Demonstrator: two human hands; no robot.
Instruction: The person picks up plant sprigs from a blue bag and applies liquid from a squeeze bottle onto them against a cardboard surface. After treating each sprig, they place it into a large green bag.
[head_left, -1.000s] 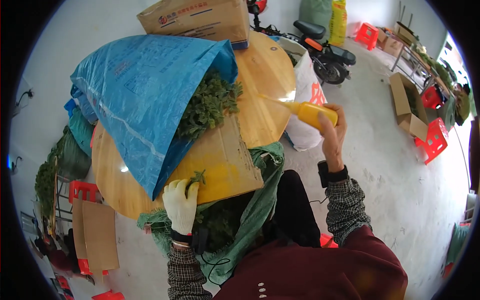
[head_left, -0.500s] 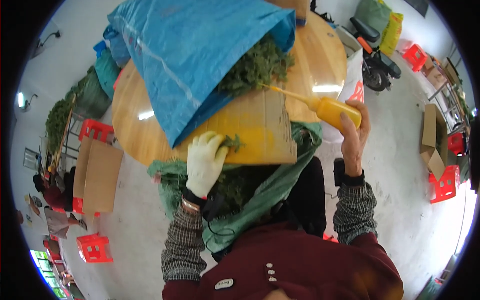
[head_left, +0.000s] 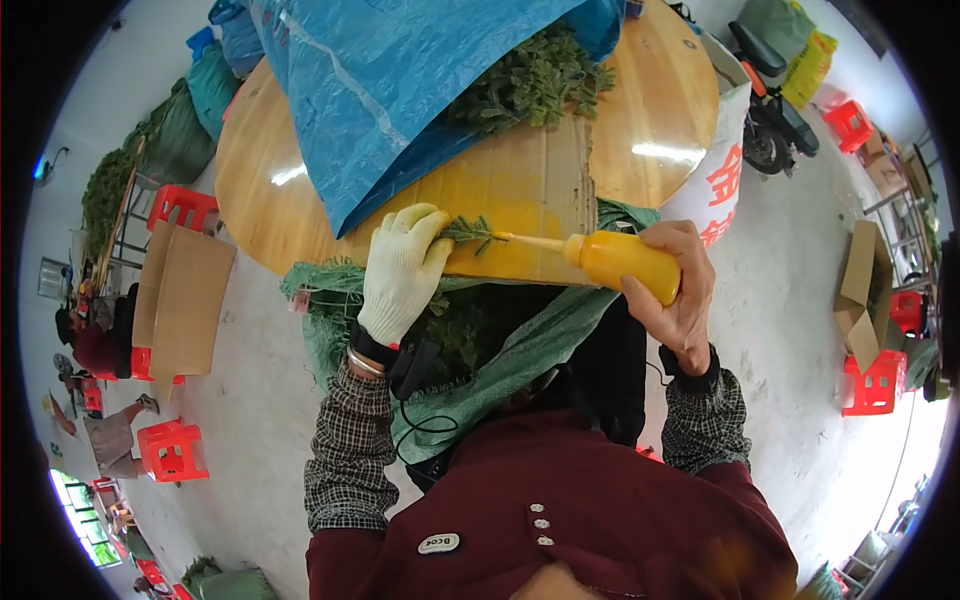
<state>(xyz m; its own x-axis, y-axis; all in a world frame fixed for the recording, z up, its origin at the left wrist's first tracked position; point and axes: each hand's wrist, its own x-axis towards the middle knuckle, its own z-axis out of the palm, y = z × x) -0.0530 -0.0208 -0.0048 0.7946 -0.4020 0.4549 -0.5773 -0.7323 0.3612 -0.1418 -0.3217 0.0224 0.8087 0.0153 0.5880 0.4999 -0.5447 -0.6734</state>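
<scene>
I am pinching a small feathery green sprig [head_left: 468,232] in my white knitted-glove left hand [head_left: 403,270], over the yellow-stained corrugated cardboard sheet [head_left: 520,200] on the round wooden table [head_left: 655,110]. My bare right hand [head_left: 678,290] is squeezing a soft yellow plastic bottle [head_left: 620,262], its thin nozzle touching the sprig.

Left hand [head_left: 402,272], in a white knit glove, reaches forward with its fingers [head_left: 432,228] pinched together, wrist braceleted, forearm in a checked sleeve. Right hand [head_left: 678,290], bare, is curled into a closed grasp, knuckles outward, forearm raised alongside.
</scene>
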